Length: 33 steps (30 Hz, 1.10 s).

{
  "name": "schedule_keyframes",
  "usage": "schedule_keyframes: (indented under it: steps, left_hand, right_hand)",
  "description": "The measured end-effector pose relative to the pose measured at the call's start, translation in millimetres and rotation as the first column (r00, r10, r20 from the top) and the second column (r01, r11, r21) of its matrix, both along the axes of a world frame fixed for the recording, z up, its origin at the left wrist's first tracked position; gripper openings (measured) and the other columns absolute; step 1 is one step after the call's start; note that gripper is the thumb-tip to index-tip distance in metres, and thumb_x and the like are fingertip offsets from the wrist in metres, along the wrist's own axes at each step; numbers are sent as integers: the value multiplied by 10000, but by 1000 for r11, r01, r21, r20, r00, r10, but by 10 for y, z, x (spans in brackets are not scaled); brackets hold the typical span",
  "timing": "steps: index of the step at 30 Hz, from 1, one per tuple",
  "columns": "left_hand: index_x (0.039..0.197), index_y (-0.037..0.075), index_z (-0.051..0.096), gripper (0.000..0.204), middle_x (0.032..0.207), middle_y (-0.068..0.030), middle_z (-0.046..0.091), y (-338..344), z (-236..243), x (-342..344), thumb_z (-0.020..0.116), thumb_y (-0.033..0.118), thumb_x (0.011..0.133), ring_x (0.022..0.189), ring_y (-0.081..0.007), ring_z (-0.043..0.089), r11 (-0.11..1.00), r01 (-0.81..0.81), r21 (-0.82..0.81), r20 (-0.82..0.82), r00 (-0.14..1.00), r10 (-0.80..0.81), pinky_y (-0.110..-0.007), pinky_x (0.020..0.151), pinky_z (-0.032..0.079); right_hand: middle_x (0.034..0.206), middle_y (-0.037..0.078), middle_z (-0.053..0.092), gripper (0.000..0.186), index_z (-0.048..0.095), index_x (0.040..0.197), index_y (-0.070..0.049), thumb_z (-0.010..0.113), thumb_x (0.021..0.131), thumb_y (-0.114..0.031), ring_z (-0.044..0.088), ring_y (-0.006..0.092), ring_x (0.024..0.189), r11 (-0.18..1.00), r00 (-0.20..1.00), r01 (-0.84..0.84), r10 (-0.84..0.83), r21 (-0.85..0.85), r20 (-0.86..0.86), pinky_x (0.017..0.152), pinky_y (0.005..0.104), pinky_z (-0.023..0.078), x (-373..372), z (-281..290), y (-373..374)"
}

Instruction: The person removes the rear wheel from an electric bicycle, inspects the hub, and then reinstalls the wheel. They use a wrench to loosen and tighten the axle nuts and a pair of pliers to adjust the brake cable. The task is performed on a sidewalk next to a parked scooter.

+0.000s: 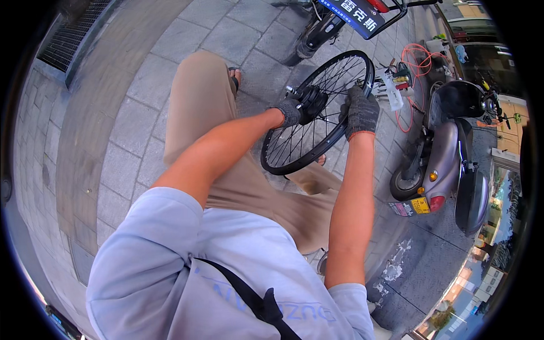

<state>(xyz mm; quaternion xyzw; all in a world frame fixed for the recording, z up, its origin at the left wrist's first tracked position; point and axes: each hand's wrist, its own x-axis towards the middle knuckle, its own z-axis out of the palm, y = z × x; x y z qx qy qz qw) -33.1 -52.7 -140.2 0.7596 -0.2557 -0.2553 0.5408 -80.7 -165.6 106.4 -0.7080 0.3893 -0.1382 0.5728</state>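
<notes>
The 2 hands are apart, each in a dark grey glove and each on a black spoked wheel (pixel 309 160), which is at 1 o'clock from the middle of the view, tilted in front of the person. The left hand (pixel 289 112) is at the 9 o'clock side of the black hub (pixel 313 105), touching it; its fingertips are hidden, so I cannot tell how tightly they close. The right hand (pixel 361 113), at 3 o'clock from the hub, is closed around the rim, thumb toward the spokes. Behind the wheel, at 11 o'clock in the view, a foot (pixel 236 76) in a dark sandal rests on grey paving (pixel 136 122), beside a bent leg in tan trousers (pixel 198 96). At 6 o'clock, a black strap (pixel 255 300) crosses a pale shirt (pixel 153 255). At 2 o'clock, near the right hand, a clear plastic tray (pixel 392 95) sits beside tools with coloured handles, with an orange hose (pixel 407 52) looped just beyond. At 1 o'clock, past the wheel, stands part of a bike (pixel 320 35) with a blue sign (pixel 354 16). At 3 o'clock, a grey scooter (pixel 445 150) carries a rear box (pixel 479 201). At 10 o'clock, well apart, is a metal grate (pixel 71 34).
</notes>
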Motion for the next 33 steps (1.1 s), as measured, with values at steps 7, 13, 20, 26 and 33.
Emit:
schedule_keyframes:
  steps: [7, 13, 20, 26, 33]
  left_hand:
    - [1013, 24, 671, 231, 907, -195, 702, -19, 47, -44, 603, 43, 793, 838, -325, 658, 995, -25, -92, -31, 999, 22, -415, 753, 515]
    - [1051, 78, 672, 282, 955, -125, 690, 61, 203, -50, 545, 45, 802, 857, -282, 622, 997, -4, 71, -132, 991, 14, -373, 904, 490]
    - [1020, 62, 687, 264, 974, -195, 697, 47, 250, -47, 559, 57, 789, 915, -356, 662, 978, 57, 199, 49, 997, -68, -411, 850, 522]
    - [993, 36, 689, 243, 962, -198, 697, -109, -243, -26, 567, 62, 785, 892, -351, 665, 987, 1, 160, 70, 997, -12, -423, 810, 524]
    - [1051, 21, 698, 285, 968, -179, 707, -200, -481, 0, 582, 55, 794, 874, -305, 663, 998, 42, 38, 220, 974, -49, -396, 789, 518]
  right_hand:
    - [641, 42, 553, 182, 568, 925, -59, 665, 901, -212, 511, 164, 437, 1000, 999, 4, -3, -3, 33, 354, 314, 383, -23, -60, -61]
    - [636, 44, 546, 155, 560, 873, -72, 647, 887, -199, 510, 168, 441, 1000, 999, -3, 4, -8, 40, 368, 325, 381, 11, -73, -56]
    - [646, 48, 556, 167, 563, 897, -63, 650, 890, -205, 518, 172, 448, 1000, 1000, 22, -21, -17, 8, 370, 319, 385, -21, -65, -72]
    - [654, 56, 563, 192, 556, 900, -62, 678, 887, -209, 520, 180, 444, 999, 999, 30, -30, -12, 14, 359, 324, 385, 20, 8, 36]
    - [640, 47, 557, 189, 556, 901, -65, 681, 893, -206, 516, 175, 439, 1000, 1000, 18, -18, -17, -3, 356, 316, 383, 5, 17, 13]
